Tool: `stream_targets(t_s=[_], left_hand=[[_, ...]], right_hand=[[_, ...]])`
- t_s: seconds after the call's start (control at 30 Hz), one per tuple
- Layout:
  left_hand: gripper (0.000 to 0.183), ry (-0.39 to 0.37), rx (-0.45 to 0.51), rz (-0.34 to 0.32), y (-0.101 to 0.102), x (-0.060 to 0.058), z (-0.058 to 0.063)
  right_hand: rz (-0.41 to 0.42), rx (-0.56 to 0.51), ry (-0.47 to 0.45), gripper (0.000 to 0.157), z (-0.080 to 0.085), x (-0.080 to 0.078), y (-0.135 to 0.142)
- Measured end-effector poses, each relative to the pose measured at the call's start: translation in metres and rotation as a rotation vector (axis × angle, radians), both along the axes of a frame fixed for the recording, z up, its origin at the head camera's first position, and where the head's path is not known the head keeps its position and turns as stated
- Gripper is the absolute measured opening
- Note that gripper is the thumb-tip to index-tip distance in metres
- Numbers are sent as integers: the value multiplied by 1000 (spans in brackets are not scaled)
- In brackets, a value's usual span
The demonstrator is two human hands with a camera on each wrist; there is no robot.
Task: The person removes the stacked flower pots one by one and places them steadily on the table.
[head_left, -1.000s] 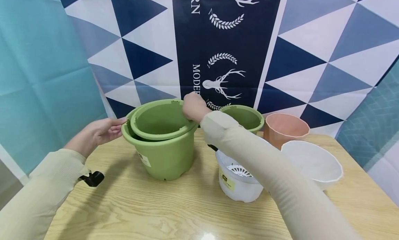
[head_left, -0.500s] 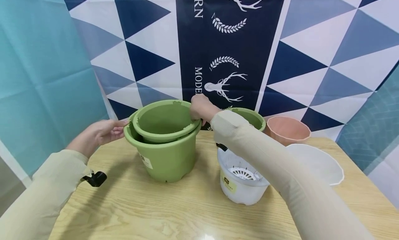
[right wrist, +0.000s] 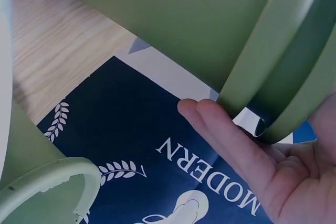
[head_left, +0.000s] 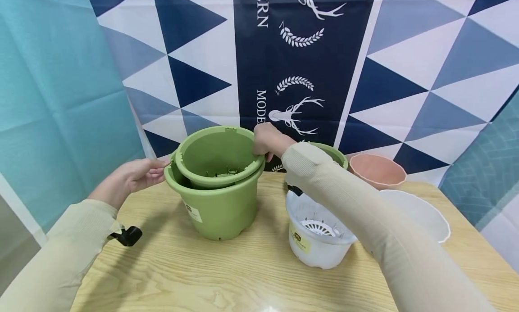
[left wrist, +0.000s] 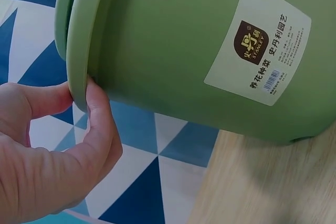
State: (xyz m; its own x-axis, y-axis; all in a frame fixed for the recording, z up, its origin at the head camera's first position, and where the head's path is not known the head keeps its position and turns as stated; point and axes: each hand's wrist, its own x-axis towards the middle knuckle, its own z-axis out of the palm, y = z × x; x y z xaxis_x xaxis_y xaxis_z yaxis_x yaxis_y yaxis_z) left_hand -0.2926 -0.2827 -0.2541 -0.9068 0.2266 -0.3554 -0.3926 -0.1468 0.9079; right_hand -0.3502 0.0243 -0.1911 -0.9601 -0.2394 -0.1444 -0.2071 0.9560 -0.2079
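Two green plastic flowerpots are nested on the left half of the table. My left hand (head_left: 138,174) pinches the left rim of the larger outer pot (head_left: 223,213) between thumb and fingers; the left wrist view shows a white label (left wrist: 260,43) on its side. Inside it sits a slightly smaller pot (head_left: 216,145), tilted, its rim standing above the outer one. The right rim of this inner pot is gripped by my right hand (head_left: 269,139), whose fingers (right wrist: 231,135) lie outside the rims in the right wrist view. The inner pot's lower part is hidden.
Right of the nested pots stands a white pot (head_left: 320,249) with a slotted bottom. Behind it another green pot (head_left: 332,152) is partly covered by my right sleeve. A terracotta-coloured pot (head_left: 377,168) and a white bowl-shaped pot (head_left: 421,213) stand farther right. Patterned cloth hangs behind.
The inner pot has risen a little in the outer one and tilted, so slots in its floor now show. Both hands keep their hold on the rims. The whole head view has shifted slightly.
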Motion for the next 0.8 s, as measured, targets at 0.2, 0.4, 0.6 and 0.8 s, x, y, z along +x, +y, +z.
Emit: stream_targets(t_s=[0.2, 0.4, 0.6, 0.8], left_hand=[[5, -5, 19, -2, -2, 0, -2], [9, 4, 25, 4, -3, 0, -2], [16, -13, 76, 17, -5, 1, -2], [22, -46, 92, 37, -15, -3, -6]], right_hand=[[32, -22, 38, 4, 5, 0, 4], [55, -66, 77, 3, 11, 1, 9], [24, -117, 82, 8, 17, 2, 16], [0, -175, 163, 16, 22, 0, 25]])
